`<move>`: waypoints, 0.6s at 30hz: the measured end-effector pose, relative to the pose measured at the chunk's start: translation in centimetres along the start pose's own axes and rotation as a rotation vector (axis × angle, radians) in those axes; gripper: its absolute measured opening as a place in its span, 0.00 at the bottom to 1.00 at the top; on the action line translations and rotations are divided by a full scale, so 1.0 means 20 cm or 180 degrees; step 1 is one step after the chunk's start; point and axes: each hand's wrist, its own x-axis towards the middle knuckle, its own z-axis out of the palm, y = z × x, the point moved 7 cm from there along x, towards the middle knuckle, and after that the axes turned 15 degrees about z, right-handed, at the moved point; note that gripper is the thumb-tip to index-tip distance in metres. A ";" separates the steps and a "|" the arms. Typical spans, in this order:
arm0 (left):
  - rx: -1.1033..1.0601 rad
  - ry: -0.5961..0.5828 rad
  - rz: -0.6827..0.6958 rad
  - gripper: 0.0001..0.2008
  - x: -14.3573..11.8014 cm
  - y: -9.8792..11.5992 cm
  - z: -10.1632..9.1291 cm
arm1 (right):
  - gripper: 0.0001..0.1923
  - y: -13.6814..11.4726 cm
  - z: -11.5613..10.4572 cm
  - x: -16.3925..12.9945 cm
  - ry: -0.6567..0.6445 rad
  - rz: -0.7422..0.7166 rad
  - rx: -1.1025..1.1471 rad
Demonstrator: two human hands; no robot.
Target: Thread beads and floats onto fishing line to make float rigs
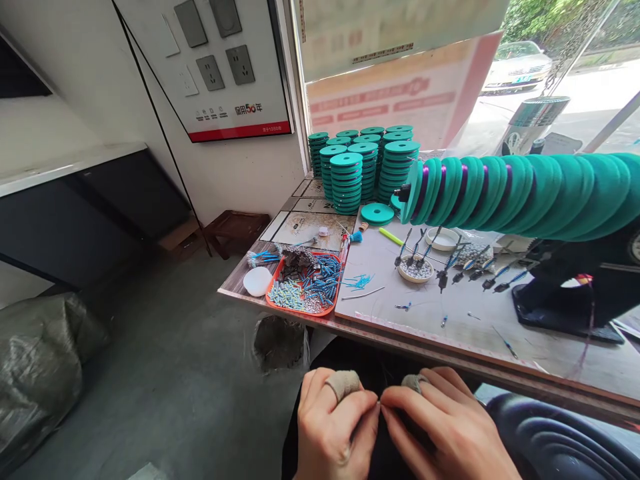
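Note:
Over my lap, below the table's front edge, my left hand [340, 420] and my right hand [440, 420] meet fingertip to fingertip. Both are closed in a pinch. Whatever lies between the fingertips is too small to make out. Each hand wears a greyish wrap on one finger. Beyond them on the table, an orange-red tray [300, 311] holds blue-black striped pieces, pale green pieces and small beads. A round dish [416, 272] of grey-white beads stands further right, with dark-tipped pieces hanging in a row above and beside it.
A row of teal spools [500, 193] sits on a black stand [565, 320] at the right. Stacked teal spools [347, 183] fill the table's back corner. A yellow-green stick [391, 236] lies mid-table. A bin [280, 343] is under the table edge, a dark stool [235, 230] behind.

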 end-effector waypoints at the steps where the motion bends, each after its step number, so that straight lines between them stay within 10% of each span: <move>1: 0.0011 0.0036 -0.0025 0.05 0.00 0.00 0.00 | 0.15 0.00 0.00 0.00 0.0004 -0.0002 0.0005; 18: 0.0209 -0.0210 0.0134 0.05 0.06 0.01 -0.03 | 0.15 0.02 0.02 -0.01 -0.0123 -0.0079 -0.0329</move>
